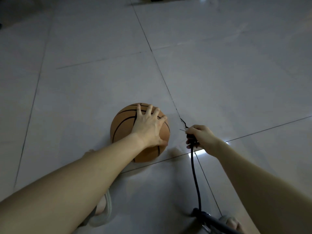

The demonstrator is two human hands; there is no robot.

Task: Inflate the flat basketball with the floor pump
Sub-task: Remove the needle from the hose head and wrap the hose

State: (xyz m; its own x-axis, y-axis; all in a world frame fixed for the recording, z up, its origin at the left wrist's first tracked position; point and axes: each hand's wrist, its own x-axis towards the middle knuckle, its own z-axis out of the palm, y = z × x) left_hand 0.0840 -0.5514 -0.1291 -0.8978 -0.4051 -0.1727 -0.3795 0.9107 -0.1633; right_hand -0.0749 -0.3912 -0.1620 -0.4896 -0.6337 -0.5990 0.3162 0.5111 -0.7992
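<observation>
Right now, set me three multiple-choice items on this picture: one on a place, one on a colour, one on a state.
1. Where does the basketball lie?
A. on the tiled floor
B. on a chair
C. in a bag

2. What colour is the hose?
A. red
B. black
C. yellow

3. What does the right hand do?
A. hangs idle
B. presses the ball
C. grips the hose end

Answers:
1 A: the ball sits on the floor tiles, with the left hand spread on top of it.
2 B: the hose runs black from the hand down to the pump.
3 C: its fingers curl round the end of the hose.
</observation>
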